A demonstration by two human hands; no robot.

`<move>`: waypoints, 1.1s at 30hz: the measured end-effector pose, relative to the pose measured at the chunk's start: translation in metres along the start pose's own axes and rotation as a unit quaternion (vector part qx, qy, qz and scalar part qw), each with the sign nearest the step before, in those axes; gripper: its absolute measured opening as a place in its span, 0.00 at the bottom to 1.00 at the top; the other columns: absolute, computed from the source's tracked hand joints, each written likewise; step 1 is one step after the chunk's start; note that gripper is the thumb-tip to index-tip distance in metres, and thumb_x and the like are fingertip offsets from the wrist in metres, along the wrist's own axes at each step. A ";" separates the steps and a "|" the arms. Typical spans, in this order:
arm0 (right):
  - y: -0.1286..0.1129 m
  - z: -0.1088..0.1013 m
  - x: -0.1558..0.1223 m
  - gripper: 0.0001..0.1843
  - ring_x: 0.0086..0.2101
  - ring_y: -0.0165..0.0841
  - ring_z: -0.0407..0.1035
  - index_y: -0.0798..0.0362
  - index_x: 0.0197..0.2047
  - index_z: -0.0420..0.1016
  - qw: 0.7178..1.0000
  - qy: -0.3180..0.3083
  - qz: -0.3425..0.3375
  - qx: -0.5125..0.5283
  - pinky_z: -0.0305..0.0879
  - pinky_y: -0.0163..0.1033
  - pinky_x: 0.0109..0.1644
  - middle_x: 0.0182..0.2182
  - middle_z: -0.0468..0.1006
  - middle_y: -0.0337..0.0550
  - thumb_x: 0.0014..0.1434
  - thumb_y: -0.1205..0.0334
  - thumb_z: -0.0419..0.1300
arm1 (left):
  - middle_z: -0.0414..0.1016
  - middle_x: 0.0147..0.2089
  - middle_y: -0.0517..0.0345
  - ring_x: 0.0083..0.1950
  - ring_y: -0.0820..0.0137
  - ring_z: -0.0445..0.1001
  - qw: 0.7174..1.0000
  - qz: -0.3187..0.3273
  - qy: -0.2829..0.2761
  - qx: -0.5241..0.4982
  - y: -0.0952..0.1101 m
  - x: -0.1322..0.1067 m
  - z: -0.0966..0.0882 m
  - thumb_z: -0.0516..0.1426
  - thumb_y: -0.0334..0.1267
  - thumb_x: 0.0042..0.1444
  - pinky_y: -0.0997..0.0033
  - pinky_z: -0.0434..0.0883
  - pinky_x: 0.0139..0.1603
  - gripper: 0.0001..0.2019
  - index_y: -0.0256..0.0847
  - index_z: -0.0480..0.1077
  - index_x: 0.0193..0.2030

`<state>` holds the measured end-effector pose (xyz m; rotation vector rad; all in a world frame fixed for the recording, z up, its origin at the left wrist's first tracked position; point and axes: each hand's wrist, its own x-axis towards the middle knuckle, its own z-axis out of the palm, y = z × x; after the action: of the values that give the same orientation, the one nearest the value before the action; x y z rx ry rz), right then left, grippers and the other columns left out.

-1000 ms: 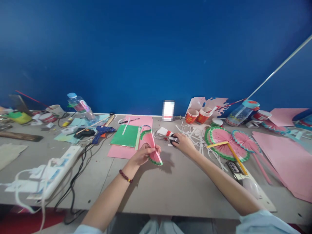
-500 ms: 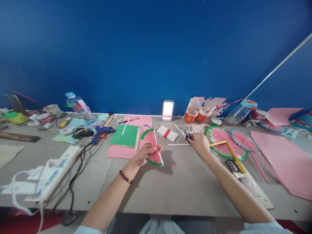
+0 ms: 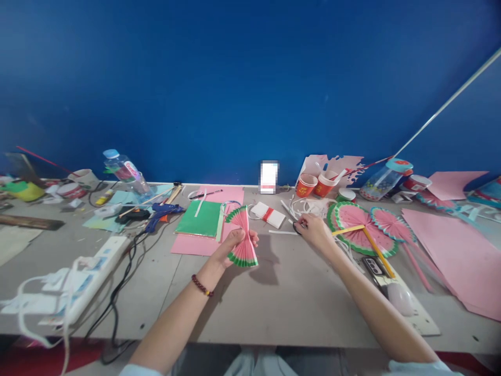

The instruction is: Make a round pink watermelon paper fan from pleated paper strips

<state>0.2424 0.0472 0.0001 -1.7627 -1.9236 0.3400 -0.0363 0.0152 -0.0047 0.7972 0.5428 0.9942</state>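
Observation:
My left hand (image 3: 235, 244) is closed around the middle of a pleated paper fan (image 3: 243, 256), pink with green and white edges. Pinched at the middle, the pleats spread out above and below my fingers. To the right, just over the tabletop, the fingers of my right hand (image 3: 313, 230) are closed at the dark handle of a pair of scissors (image 3: 296, 228). My fingers hide much of the scissors, and the blades are hard to make out. A white paper strip (image 3: 282, 232) lies just left of that hand.
A green paper pack (image 3: 199, 219) lies on pink paper at left. Behind are a white bundle with a red band (image 3: 268, 214) and red paper cups (image 3: 306, 185). Finished round watermelon fans (image 3: 354, 222), a yellow folding ruler (image 3: 378, 250) and a phone (image 3: 373, 267) lie right; a power strip (image 3: 102, 261) left.
My right hand has moved slightly left and down with the scissors, whose blades no longer show clearly. My left hand has turned the pleated fan a little, so its lower pleats face me more.

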 end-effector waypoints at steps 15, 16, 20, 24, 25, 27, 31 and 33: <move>-0.090 0.048 -0.037 0.23 0.28 0.29 0.68 0.57 0.29 0.76 0.658 -0.329 0.240 0.634 0.62 0.33 0.32 0.27 0.75 0.44 0.57 0.44 0.54 | 0.71 0.22 0.53 0.26 0.70 0.69 0.994 -0.001 -0.019 0.111 -0.001 0.005 0.003 0.66 0.54 0.36 0.71 0.64 0.31 0.22 0.33 0.72 0.19; -0.090 0.048 -0.036 0.24 0.29 0.30 0.68 0.57 0.29 0.76 0.652 -0.334 0.243 0.636 0.62 0.34 0.34 0.27 0.75 0.45 0.58 0.45 0.53 | 0.71 0.21 0.53 0.26 0.70 0.69 0.993 0.001 -0.023 0.115 -0.001 0.005 0.003 0.66 0.54 0.35 0.71 0.64 0.31 0.22 0.34 0.71 0.19; -0.095 0.049 -0.034 0.23 0.29 0.30 0.68 0.58 0.29 0.75 0.647 -0.338 0.241 0.640 0.62 0.34 0.34 0.25 0.75 0.43 0.56 0.44 0.55 | 0.69 0.19 0.55 0.25 0.72 0.66 0.989 0.008 -0.046 0.137 -0.004 0.006 0.003 0.66 0.57 0.34 0.71 0.62 0.30 0.24 0.34 0.70 0.17; -0.102 0.054 -0.029 0.18 0.24 0.28 0.66 0.56 0.25 0.73 0.639 -0.334 0.234 0.653 0.62 0.34 0.33 0.21 0.73 0.39 0.52 0.47 0.60 | 0.68 0.20 0.56 0.25 0.73 0.65 0.984 0.009 -0.083 0.160 -0.006 0.005 0.001 0.63 0.58 0.39 0.72 0.61 0.31 0.24 0.34 0.71 0.19; -0.103 0.055 -0.027 0.16 0.24 0.28 0.65 0.55 0.25 0.72 0.635 -0.323 0.236 0.661 0.63 0.35 0.33 0.20 0.73 0.37 0.50 0.50 0.62 | 0.68 0.20 0.56 0.25 0.73 0.65 0.983 0.013 -0.087 0.161 -0.007 0.005 0.001 0.63 0.58 0.40 0.72 0.61 0.31 0.24 0.34 0.71 0.20; -0.105 0.058 -0.023 0.10 0.24 0.27 0.66 0.55 0.27 0.73 0.630 -0.294 0.230 0.681 0.63 0.35 0.35 0.21 0.73 0.36 0.48 0.56 0.64 | 0.68 0.20 0.56 0.25 0.74 0.65 0.985 0.020 -0.080 0.153 -0.008 0.004 -0.001 0.62 0.57 0.41 0.72 0.61 0.31 0.23 0.35 0.71 0.21; -0.108 0.054 -0.015 0.06 0.29 0.28 0.69 0.56 0.30 0.75 0.628 -0.255 0.206 0.706 0.65 0.34 0.38 0.28 0.77 0.39 0.46 0.65 0.64 | 0.68 0.22 0.58 0.24 0.76 0.62 0.992 0.024 -0.038 0.114 -0.010 0.003 -0.005 0.62 0.56 0.43 0.74 0.59 0.27 0.22 0.35 0.70 0.22; -0.109 0.047 -0.012 0.05 0.29 0.27 0.69 0.56 0.30 0.75 0.628 -0.243 0.213 0.708 0.65 0.33 0.38 0.28 0.77 0.39 0.46 0.67 0.64 | 0.66 0.21 0.58 0.22 0.77 0.60 0.994 0.018 -0.036 0.106 -0.011 0.004 -0.007 0.63 0.57 0.41 0.75 0.57 0.24 0.23 0.35 0.70 0.22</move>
<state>0.1250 0.0286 0.0128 -0.8729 -0.6992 1.9833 -0.0338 0.0174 -0.0173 1.0316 0.5781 0.9475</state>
